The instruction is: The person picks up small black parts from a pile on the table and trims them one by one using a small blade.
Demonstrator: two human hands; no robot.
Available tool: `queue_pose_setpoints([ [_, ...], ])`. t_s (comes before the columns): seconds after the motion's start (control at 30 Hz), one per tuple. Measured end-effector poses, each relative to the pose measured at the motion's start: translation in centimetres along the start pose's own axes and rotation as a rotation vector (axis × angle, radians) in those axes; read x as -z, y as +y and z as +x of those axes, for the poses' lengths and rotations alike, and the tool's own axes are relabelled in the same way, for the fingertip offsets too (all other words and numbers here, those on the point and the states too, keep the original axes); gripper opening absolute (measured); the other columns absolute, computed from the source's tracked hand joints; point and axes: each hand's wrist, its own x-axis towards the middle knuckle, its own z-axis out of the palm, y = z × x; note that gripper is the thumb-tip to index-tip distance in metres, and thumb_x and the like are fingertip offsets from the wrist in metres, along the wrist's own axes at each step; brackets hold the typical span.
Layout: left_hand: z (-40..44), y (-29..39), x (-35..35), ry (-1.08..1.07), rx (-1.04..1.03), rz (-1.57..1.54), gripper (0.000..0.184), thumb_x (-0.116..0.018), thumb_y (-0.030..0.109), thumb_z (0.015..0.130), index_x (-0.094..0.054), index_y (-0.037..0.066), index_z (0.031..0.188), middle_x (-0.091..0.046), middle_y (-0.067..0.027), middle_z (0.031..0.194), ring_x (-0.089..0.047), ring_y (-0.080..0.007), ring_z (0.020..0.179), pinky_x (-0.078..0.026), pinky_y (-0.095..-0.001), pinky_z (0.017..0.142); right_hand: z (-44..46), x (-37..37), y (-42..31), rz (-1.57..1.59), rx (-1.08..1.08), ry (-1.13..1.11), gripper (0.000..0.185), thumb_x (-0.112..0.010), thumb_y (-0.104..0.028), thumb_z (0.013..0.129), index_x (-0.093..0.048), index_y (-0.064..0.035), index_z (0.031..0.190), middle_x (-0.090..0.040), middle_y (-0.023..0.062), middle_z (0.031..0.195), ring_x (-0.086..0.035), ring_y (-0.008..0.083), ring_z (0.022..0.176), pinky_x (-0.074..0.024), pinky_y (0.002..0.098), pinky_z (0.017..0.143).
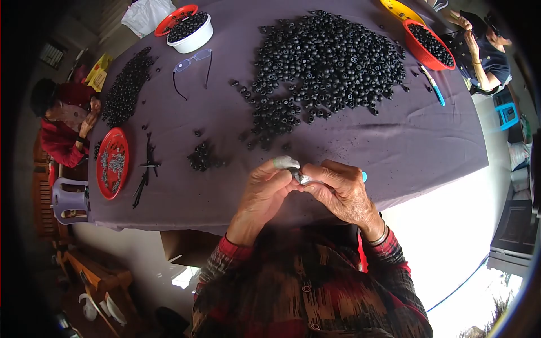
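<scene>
My left hand (266,191), with a white covering on one fingertip, pinches a small dark piece (295,172) near the table's front edge. Closed beside it, my right hand (341,188) holds a small shiny, silvery object (304,179) against that piece. The fingers of both hands nearly meet. A blue tip (364,176) sticks out behind my right hand. Beyond my hands spreads a large heap of small black round pieces (332,62), and a smaller cluster of them (203,158) lies to the left.
The purple-grey tablecloth (225,121) bears glasses (193,61), a white bowl (191,40), a red plate (112,163), a red basin (429,45), black tools (148,164) and a blue-ended tool (433,85). One person (67,121) sits left, another (484,56) right.
</scene>
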Motion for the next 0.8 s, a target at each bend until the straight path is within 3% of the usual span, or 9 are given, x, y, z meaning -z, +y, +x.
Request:
queue_pose_setpoints([
  [0.2, -0.3, -0.7, -0.2, 0.017, 0.018, 0.035, 0.020, -0.056, 0.000, 0.093, -0.066, 0.004, 0.109, -0.066, -0.0060, 0.096, -0.063, -0.0149, 0.087, -0.054, -0.0350, 0.079, -0.2, -0.3, 0.3, 0.125, -0.059, -0.002, 0.020, -0.068, -0.018, 0.089, -0.067, -0.0049, 0.104, -0.067, 0.0095, 0.083, -0.068, 0.0261, 0.073, -0.0531, 0.0342, 0.061],
  [0.3, -0.5, -2.4, -1.2, 0.041, 0.049, 0.026, 0.017, -0.056, 0.003, 0.093, -0.066, 0.004, 0.108, -0.064, -0.0052, 0.092, -0.062, -0.0140, 0.085, -0.054, -0.0344, 0.079, 0.5, 0.4, 0.9, 0.079, -0.180, 0.004, 0.023, -0.065, -0.019, 0.092, -0.066, -0.0009, 0.107, -0.069, 0.0108, 0.087, -0.069, 0.0224, 0.079, -0.0539, 0.0324, 0.067],
  [0.43, 0.3, -1.7, -1.3, 0.105, 0.006, -0.038, 0.016, -0.055, 0.004, 0.093, -0.065, 0.006, 0.106, -0.063, -0.0031, 0.090, -0.060, -0.0128, 0.082, -0.054, -0.0331, 0.078, 0.4, 1.4, 1.0, 0.268, -0.183, 0.015, 0.029, -0.065, -0.020, 0.093, -0.064, 0.0026, 0.112, -0.070, 0.0124, 0.095, -0.067, 0.0172, 0.088, -0.0523, 0.0298, 0.077],
  [0.57, 0.5, -1.4, -0.9, 0.005, 0.056, -0.021, 0.027, -0.060, 0.016, 0.096, -0.058, 0.006, 0.120, -0.064, -0.0002, 0.092, -0.057, -0.0110, 0.082, -0.053, -0.0316, 0.079, 0.6, 1.8, 1.1, 0.200, -0.187, 0.094, 0.033, -0.071, -0.022, 0.089, -0.065, 0.0021, 0.111, -0.068, 0.0107, 0.095, -0.065, 0.0165, 0.085, -0.0509, 0.0286, 0.076],
  [0.67, 0.5, -1.8, -0.8, -0.029, 0.062, -0.055, 0.029, -0.060, 0.014, 0.095, -0.055, 0.005, 0.123, -0.064, -0.0001, 0.094, -0.058, -0.0107, 0.082, -0.052, -0.0310, 0.078, 1.2, 2.8, 0.4, 0.108, -0.209, -0.098, 0.033, -0.075, -0.021, 0.085, -0.066, 0.0019, 0.107, -0.064, 0.0075, 0.088, -0.062, 0.0138, 0.079, -0.0494, 0.0272, 0.072],
  [0.8, 0.5, -1.7, -1.5, -0.009, 0.081, -0.019, 0.026, -0.059, 0.011, 0.093, -0.056, 0.007, 0.119, -0.062, -0.0026, 0.101, -0.057, -0.0079, 0.083, -0.053, -0.0284, 0.075, 1.2, 1.3, 1.0, 0.494, -0.242, -0.162, 0.026, -0.077, -0.013, 0.083, -0.067, 0.0022, 0.101, -0.060, 0.0051, 0.088, -0.060, 0.0120, 0.077, -0.0493, 0.0264, 0.067],
])
